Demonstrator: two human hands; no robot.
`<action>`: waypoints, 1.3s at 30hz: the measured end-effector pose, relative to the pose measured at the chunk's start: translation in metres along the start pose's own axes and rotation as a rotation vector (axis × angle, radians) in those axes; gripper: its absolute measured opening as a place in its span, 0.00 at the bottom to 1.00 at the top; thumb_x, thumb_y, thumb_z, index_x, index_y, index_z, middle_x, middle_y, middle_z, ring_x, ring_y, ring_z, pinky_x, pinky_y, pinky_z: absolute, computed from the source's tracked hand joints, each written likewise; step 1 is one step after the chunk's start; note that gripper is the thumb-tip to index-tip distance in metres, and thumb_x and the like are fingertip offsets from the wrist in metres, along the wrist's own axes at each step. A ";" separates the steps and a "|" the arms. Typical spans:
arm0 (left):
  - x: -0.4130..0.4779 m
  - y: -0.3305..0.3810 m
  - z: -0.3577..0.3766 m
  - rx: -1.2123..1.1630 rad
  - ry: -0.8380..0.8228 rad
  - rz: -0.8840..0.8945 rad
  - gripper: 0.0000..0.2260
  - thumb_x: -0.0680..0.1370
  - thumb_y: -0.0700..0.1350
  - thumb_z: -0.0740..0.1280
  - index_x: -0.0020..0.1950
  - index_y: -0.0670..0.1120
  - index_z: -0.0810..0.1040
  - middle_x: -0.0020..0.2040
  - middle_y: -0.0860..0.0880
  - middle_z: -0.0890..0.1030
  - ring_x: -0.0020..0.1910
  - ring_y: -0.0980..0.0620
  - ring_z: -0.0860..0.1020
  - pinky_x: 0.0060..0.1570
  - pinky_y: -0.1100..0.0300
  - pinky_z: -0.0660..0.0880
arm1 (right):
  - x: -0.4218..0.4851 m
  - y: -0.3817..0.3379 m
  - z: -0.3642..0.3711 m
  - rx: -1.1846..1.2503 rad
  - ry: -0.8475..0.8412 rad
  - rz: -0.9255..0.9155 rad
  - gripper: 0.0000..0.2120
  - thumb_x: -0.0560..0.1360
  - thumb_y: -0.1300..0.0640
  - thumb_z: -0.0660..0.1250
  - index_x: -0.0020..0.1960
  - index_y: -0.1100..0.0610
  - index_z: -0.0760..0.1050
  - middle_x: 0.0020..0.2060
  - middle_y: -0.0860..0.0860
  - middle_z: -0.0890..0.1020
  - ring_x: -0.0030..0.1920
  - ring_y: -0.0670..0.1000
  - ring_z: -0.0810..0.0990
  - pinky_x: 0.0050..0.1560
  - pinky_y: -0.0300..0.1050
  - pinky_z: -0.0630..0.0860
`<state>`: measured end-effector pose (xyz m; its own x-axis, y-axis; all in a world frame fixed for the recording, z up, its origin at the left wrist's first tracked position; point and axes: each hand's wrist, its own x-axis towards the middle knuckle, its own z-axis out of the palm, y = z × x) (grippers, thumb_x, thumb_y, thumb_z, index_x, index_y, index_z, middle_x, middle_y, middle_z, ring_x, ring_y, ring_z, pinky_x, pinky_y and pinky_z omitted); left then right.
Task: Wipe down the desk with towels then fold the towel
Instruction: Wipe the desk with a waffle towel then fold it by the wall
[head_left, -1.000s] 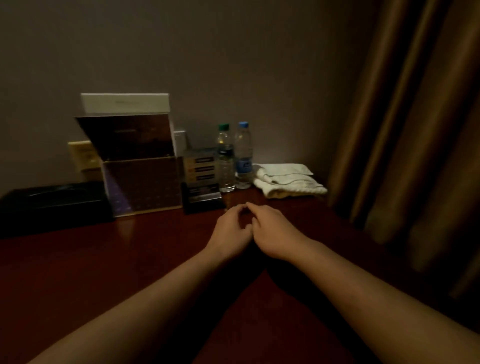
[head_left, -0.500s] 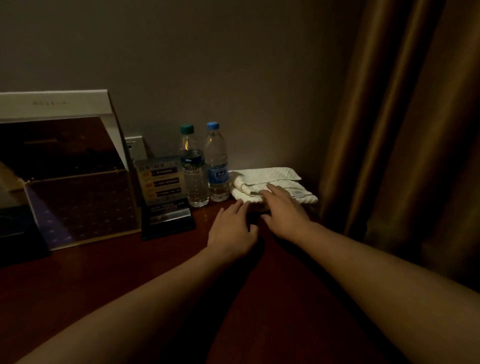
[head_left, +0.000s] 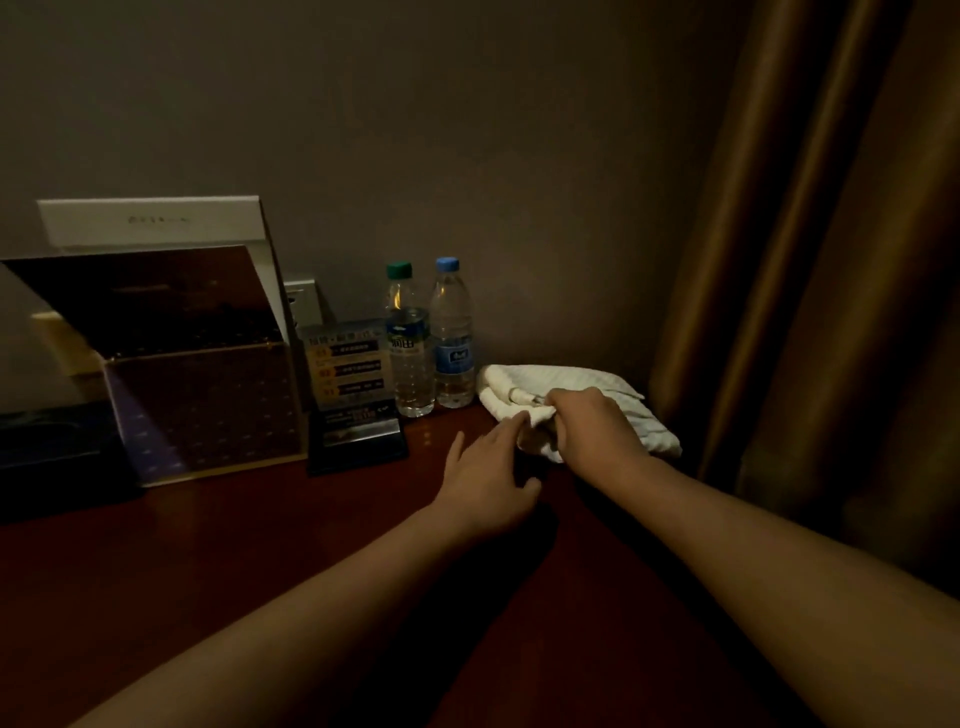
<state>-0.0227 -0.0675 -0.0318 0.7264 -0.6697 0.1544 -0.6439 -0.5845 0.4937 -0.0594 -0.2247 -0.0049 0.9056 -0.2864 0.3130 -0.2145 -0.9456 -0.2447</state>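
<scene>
Gripping the towel (head_left: 571, 376), the right hand (head_left: 597, 439) has its fingers curled over the cloth's near-left edge, with a fold bunched up under the knuckles. Right forearm runs in from the lower right, low over the tabletop (head_left: 311, 571).

Left hand (head_left: 488, 478) is just beside it, palm down, fingers straight and loosely spread, holding nothing. Its index tip reaches the towel's near edge and looks to touch it; too dim to be sure. Thumb points toward the right wrist.

Towel is white, folded and a bit rumpled. It lies flat on the tabletop's far right corner, against the wall (head_left: 467, 130) and near the curtain (head_left: 831, 260).

Left of the towel stand two clear water bottles, upright and side by side — blue-cap bottle (head_left: 453, 338) just beside the towel, green-cap bottle (head_left: 408, 343) touching or nearly touching it. Both look part full.

Further left, a sign (head_left: 353, 384) on a dark base stands in front of the green-cap bottle, print too small to read. Next comes a patterned box (head_left: 202, 410) with its lid tipped up and a white card behind the lid. A wall socket (head_left: 301, 301) shows between box and sign. A black box (head_left: 52, 457) sits at the far left edge, detail lost in shadow.

Tabletop is dark red, glossy wood. Lighting is dim all over.
</scene>
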 end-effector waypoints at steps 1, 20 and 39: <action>-0.009 0.002 -0.002 -0.123 0.016 -0.007 0.34 0.79 0.51 0.67 0.82 0.57 0.54 0.75 0.54 0.70 0.71 0.54 0.71 0.75 0.46 0.62 | -0.011 -0.003 -0.006 0.049 0.055 -0.007 0.06 0.79 0.56 0.66 0.54 0.57 0.79 0.46 0.57 0.83 0.48 0.60 0.82 0.46 0.51 0.77; -0.213 -0.025 -0.144 -1.163 0.717 -0.297 0.04 0.83 0.40 0.64 0.49 0.45 0.77 0.36 0.47 0.81 0.33 0.52 0.81 0.29 0.60 0.78 | -0.165 -0.162 -0.055 0.547 -0.490 -0.273 0.40 0.76 0.30 0.66 0.81 0.38 0.52 0.78 0.43 0.67 0.78 0.50 0.65 0.77 0.59 0.66; -0.246 -0.088 -0.210 -0.282 -0.340 -0.498 0.26 0.79 0.32 0.58 0.69 0.55 0.79 0.75 0.51 0.70 0.72 0.48 0.71 0.71 0.52 0.67 | -0.110 -0.169 -0.051 0.793 -0.283 0.305 0.08 0.80 0.70 0.62 0.50 0.64 0.80 0.40 0.53 0.80 0.39 0.47 0.75 0.35 0.39 0.69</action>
<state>-0.0943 0.2449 0.0663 0.7749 -0.4847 -0.4056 -0.1299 -0.7502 0.6483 -0.1412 -0.0413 0.0494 0.9296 -0.3595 -0.0818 -0.2395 -0.4203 -0.8752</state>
